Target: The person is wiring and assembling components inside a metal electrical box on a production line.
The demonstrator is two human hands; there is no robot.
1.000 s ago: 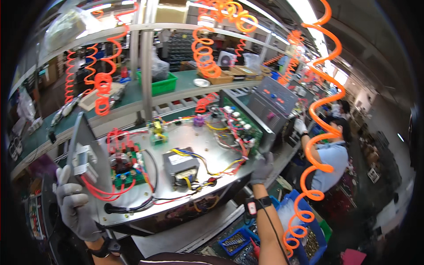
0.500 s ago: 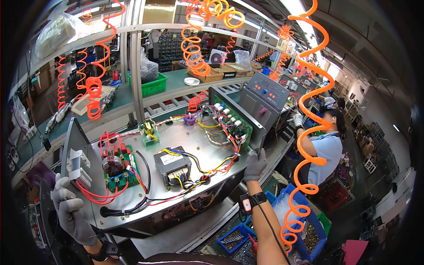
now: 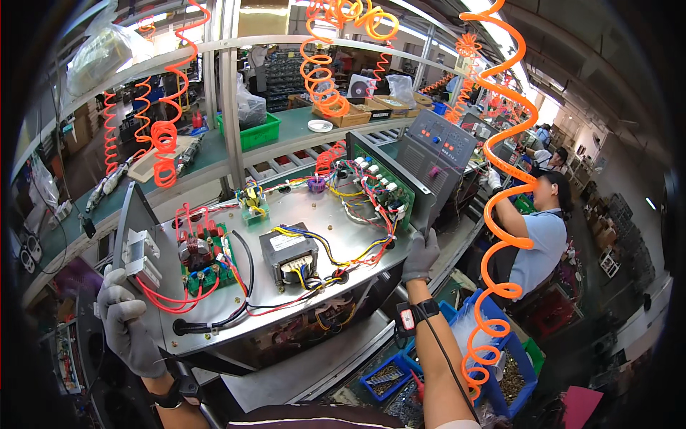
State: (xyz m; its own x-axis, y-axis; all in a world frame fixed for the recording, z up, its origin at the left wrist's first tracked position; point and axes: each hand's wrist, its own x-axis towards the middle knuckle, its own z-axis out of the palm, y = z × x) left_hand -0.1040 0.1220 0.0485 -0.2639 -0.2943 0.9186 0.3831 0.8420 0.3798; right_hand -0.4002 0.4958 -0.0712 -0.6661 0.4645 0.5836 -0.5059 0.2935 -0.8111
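Note:
A metal equipment chassis with an upright panel at each end lies between my hands. My left hand, in a grey glove, has its fingers curled round the near edge of the left end panel. In a matching glove, my right hand grips the near lower corner of the right end panel; its thumb shows, other fingers are partly hidden. On the chassis sit a dark transformer, a green board with red wires, and a small board. Another green board stands against the right panel.
A roller conveyor runs behind the chassis. Beyond it are a green bin and cardboard trays. An orange coiled hose hangs at right. Blue bins with small hardware stand below right. A co-worker sits farther right.
The whole view has shifted slightly, so the chassis and background appear a little farther right and higher. Both hands keep their hold on the end panels.

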